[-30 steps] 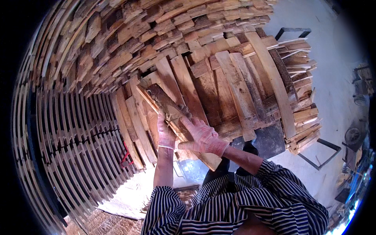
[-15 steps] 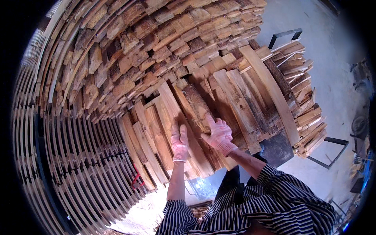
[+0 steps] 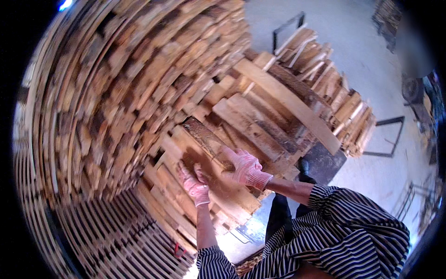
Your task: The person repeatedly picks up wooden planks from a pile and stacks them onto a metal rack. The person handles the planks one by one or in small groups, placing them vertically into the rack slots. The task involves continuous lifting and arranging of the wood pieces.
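Observation:
My left hand (image 3: 193, 184), in a pink-and-white work glove, is spread open over the pale sawn boards, its fingers apart and holding nothing. To its right a wide brown board (image 3: 228, 188) lies on the pile, a hand's shadow across its far part. My right hand (image 3: 245, 168), gloved alike, is closed over the near part of a dark bark-edged board (image 3: 202, 135). Its fingertips are blurred, and the board's near end is partly hidden beneath the glove. Both boards slant from far left to near right.
A tall stack of rough boards (image 3: 153, 79) rises at the far left. Slatted rows of thin wood (image 3: 109, 232) stand at the lower left. A long pale plank (image 3: 288, 102) crosses the pile's right side, beside bundled offcuts (image 3: 350, 116) and a black metal frame (image 3: 392, 135).
The view has turned, shifting the pile left and down. My left hand's fingers have spread apart. The wide brown board's face now shows more fully beside the bark-edged board under my right hand.

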The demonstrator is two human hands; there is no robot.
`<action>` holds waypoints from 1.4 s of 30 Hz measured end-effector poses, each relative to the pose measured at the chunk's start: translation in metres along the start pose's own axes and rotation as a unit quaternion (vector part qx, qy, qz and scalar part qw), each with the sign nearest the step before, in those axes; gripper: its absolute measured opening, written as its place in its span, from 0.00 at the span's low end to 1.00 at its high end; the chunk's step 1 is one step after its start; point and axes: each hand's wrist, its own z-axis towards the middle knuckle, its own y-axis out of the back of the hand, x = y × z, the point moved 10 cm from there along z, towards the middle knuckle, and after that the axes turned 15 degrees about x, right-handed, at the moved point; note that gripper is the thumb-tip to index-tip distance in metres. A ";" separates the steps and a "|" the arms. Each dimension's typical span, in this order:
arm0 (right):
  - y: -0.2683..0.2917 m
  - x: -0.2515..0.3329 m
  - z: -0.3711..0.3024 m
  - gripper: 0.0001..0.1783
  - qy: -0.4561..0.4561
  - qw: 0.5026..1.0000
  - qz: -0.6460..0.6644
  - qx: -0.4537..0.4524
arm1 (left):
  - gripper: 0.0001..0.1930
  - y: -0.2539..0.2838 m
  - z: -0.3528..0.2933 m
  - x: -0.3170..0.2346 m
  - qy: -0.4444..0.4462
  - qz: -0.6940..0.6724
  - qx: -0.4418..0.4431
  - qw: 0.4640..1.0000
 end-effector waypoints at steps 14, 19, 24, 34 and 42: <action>0.129 -0.143 -0.004 0.62 -0.033 0.992 0.084 -0.093 | 0.29 -0.224 0.033 -0.197 0.226 -0.844 0.305 0.379; 0.124 -0.132 -0.010 0.62 -0.057 0.992 0.046 -0.105 | 0.28 -0.212 0.036 -0.185 0.215 -0.824 0.271 0.450; 0.106 -0.080 -0.037 0.61 0.091 0.980 0.112 -0.137 | 0.34 -0.143 0.006 -0.152 0.232 -0.806 0.186 0.512; -0.034 -0.016 0.029 0.42 0.056 0.997 -0.040 0.019 | 0.27 -0.076 -0.072 0.049 0.286 -0.752 0.071 0.589; -0.029 -0.003 0.034 0.36 0.082 0.979 -0.155 0.105 | 0.31 -0.095 -0.080 0.071 0.292 -0.761 0.074 0.574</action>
